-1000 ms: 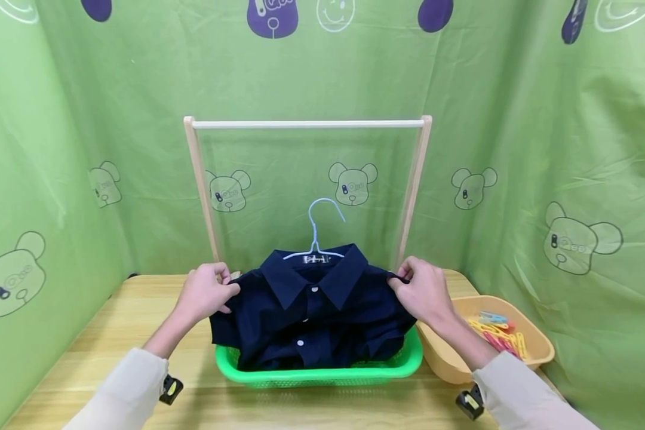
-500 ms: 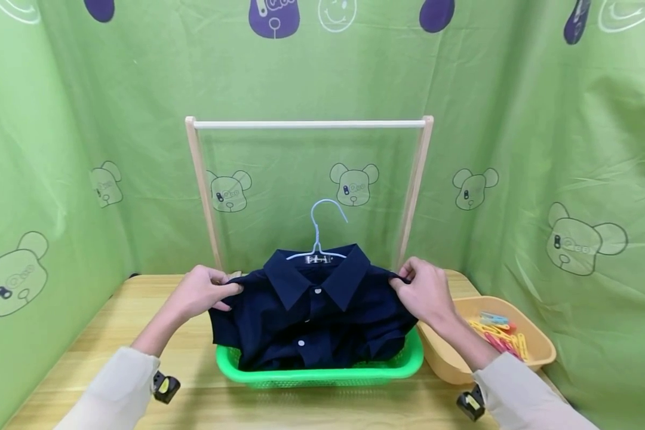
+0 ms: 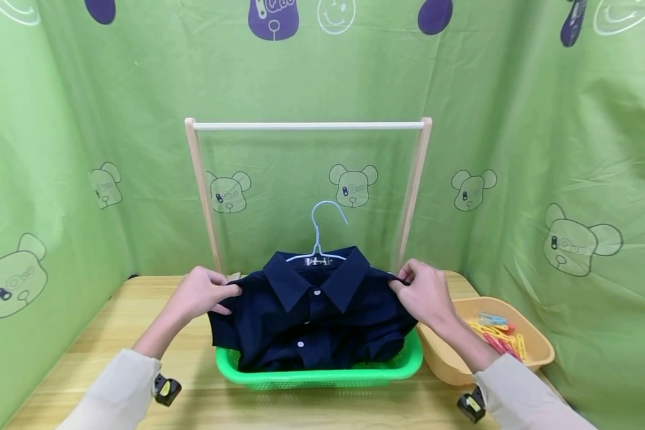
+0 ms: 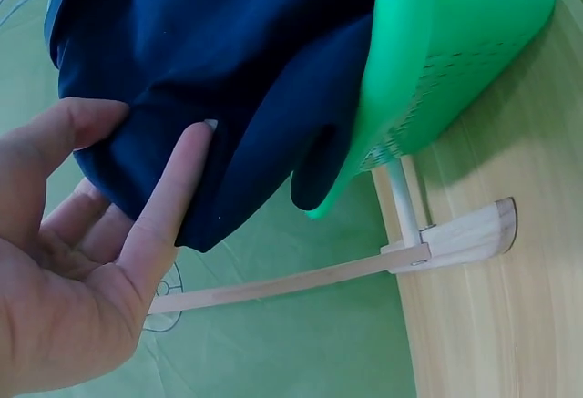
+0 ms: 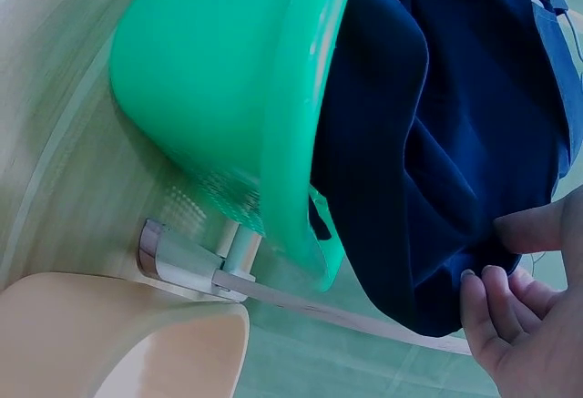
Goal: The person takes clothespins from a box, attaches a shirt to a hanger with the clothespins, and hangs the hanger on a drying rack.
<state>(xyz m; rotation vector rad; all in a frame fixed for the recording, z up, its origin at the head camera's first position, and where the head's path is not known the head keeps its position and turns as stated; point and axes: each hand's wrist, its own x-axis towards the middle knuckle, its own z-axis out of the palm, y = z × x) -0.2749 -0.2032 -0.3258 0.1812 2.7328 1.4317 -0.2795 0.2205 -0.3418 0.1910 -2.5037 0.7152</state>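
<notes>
A dark navy shirt [image 3: 322, 316] with a collar and white buttons lies bunched in a green basket [image 3: 322, 377]. The hook and neck of a light blue wire hanger [image 3: 317, 230] rise out of its collar; the hanger's arms are hidden inside the cloth. My left hand [image 3: 201, 292] pinches the shirt's shoulder on the left, and in the left wrist view the thumb and fingers are on the cloth. At the opposite shoulder my right hand [image 3: 424, 292] pinches the fabric between thumb and fingertips, as the right wrist view also shows.
Behind the basket stands a rack with wooden posts and a white bar [image 3: 309, 126]. To the right, an orange tub [image 3: 446, 358] holds several coloured clothespins [image 3: 497, 334]. Green printed curtains [image 3: 312, 71] surround the wooden table [image 3: 140, 310].
Since a second ago my left wrist has tilted and shifted slightly left, still at the shirt's shoulder. The right hand and the shirt are nearly still.
</notes>
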